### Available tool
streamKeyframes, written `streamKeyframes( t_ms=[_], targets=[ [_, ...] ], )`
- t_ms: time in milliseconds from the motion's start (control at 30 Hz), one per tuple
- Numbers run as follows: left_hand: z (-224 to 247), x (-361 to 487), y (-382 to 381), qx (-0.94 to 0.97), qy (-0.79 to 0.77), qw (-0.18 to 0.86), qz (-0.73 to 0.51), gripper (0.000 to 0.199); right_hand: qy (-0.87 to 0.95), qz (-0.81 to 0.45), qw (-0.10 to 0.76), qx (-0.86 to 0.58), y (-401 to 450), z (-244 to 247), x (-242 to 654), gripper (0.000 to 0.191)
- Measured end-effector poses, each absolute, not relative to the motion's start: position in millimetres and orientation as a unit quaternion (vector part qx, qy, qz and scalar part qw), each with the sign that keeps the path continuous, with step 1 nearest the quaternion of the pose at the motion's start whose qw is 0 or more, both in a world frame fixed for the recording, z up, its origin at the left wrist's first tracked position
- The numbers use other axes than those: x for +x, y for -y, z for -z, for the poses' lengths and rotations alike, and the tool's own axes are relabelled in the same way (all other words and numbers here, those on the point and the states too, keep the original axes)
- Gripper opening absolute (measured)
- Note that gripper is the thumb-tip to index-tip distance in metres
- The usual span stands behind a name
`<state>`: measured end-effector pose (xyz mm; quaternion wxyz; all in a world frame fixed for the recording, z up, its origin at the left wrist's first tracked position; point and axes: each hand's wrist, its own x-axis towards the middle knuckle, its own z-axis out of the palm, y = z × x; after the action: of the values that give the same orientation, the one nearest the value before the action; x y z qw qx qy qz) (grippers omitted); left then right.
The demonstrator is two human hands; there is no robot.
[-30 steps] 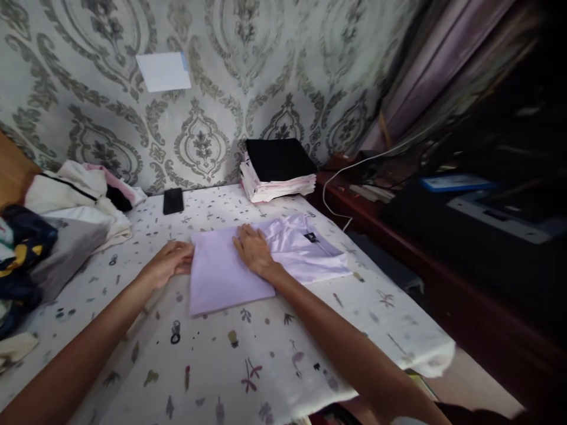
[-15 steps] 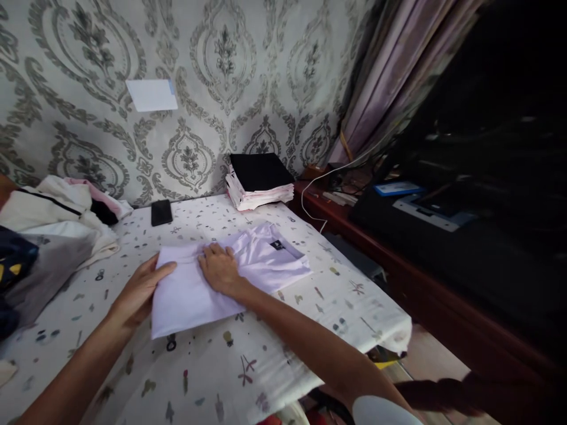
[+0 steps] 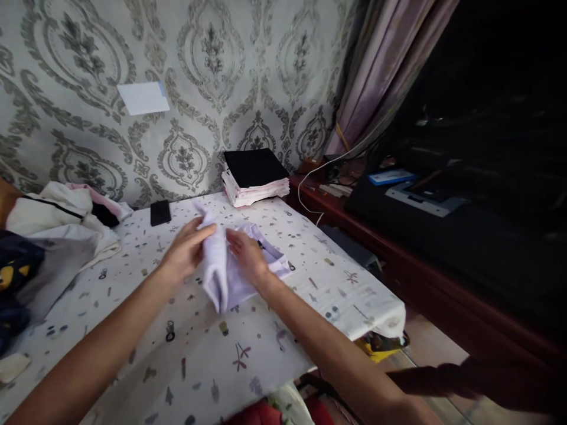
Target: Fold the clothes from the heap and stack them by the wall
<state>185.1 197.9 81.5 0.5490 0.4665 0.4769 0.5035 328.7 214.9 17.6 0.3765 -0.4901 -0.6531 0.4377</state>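
A lavender T-shirt (image 3: pixel 215 267) lies partly folded on the patterned cloth, its left part lifted and bending over toward the collar. My left hand (image 3: pixel 188 245) grips the raised edge, thumb on top and fingers behind the fabric. On the shirt's collar half rests my right hand (image 3: pixel 248 254), fingers stretched out beside the fold and slightly blurred. Part of the dark neck label is hidden behind that hand.
A neat stack of folded clothes (image 3: pixel 257 177) with a black one on top stands by the wall. A black phone (image 3: pixel 160 213) lies left of it. Loose clothes (image 3: pixel 66 221) heap at the left. A white cable (image 3: pixel 305 206) hangs by the dark red cabinet (image 3: pixel 390 254).
My left hand has lifted the shirt's left end and carried it right, doubling it over. The right hand has shifted slightly right. The view has moved a little.
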Motion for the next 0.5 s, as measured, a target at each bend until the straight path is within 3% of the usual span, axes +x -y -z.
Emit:
streamKeyframes(
  t_ms=[133,233,367,500],
  targets=[
    [-48,226,-221,0.515,-0.462,0.596,-0.408,0.040,0.572,-0.588,0.369,-0.437,-214,-4,386,0.082],
    [-25,222,-215,0.630,-0.478,0.478,-0.384,0.038,0.530,-0.615,0.359,-0.460,-214,0,400,0.089],
    [-8,203,-198,0.767,-0.484,0.260,-0.330,0.034,0.402,-0.703,0.402,-0.429,-220,-1,399,0.071],
    [5,205,-188,0.838,-0.473,0.134,-0.236,0.046,0.273,-0.776,0.416,-0.387,-230,8,401,0.040]
  ],
)
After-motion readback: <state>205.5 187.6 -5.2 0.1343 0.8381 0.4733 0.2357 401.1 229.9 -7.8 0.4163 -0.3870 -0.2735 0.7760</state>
